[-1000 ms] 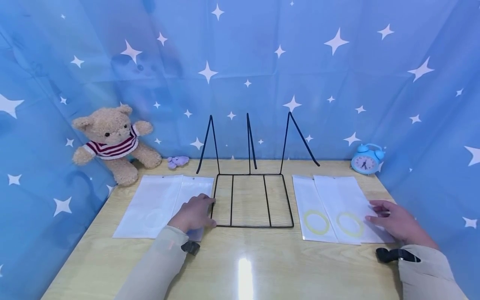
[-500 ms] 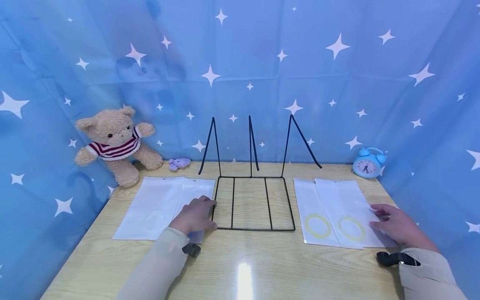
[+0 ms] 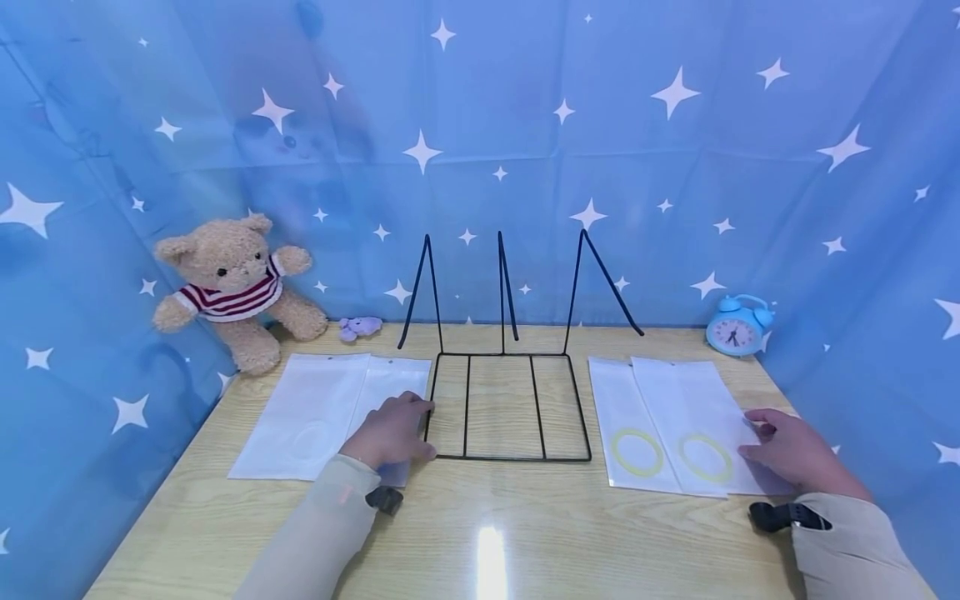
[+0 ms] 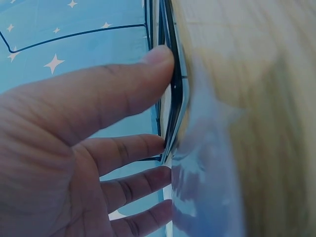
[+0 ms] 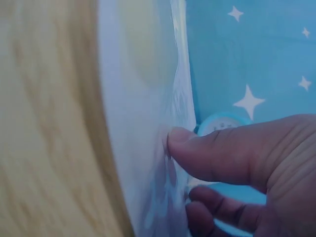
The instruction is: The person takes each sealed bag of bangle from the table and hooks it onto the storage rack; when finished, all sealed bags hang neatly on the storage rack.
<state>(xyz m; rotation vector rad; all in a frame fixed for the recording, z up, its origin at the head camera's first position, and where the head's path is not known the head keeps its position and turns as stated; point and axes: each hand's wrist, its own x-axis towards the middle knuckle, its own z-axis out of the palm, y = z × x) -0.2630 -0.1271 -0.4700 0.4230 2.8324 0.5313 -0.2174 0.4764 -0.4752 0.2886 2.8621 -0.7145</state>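
Note:
A black wire rack (image 3: pixel 502 458) with a flat rectangular base and three tall bent prongs stands in the middle of the table. My left hand (image 3: pixel 390 432) rests at its left side, thumb by the front corner and fingers extended along the side wire; in the left wrist view the thumb (image 4: pixel 118 91) touches the black wire. Under this hand lie overlapping white-and-clear plastic bags (image 3: pixel 300 417). On the right are similar bags (image 3: pixel 675 396) showing yellow rings. My right hand (image 3: pixel 802 454) lies at their right edge, its thumb (image 5: pixel 212 153) against the plastic and its fingers loosely bent.
A teddy bear (image 3: pixel 225 287) in a striped sweater leans at the back left, beside a small purple toy (image 3: pixel 362 327). At the back right stands a blue alarm clock (image 3: pixel 735 332). Starry blue curtains (image 3: pixel 495 100) enclose the wooden table (image 3: pixel 420 533) on three sides.
The head view has tilted slightly, so everything sits a little lower in it. Both hands keep their places at the rack and the right bags.

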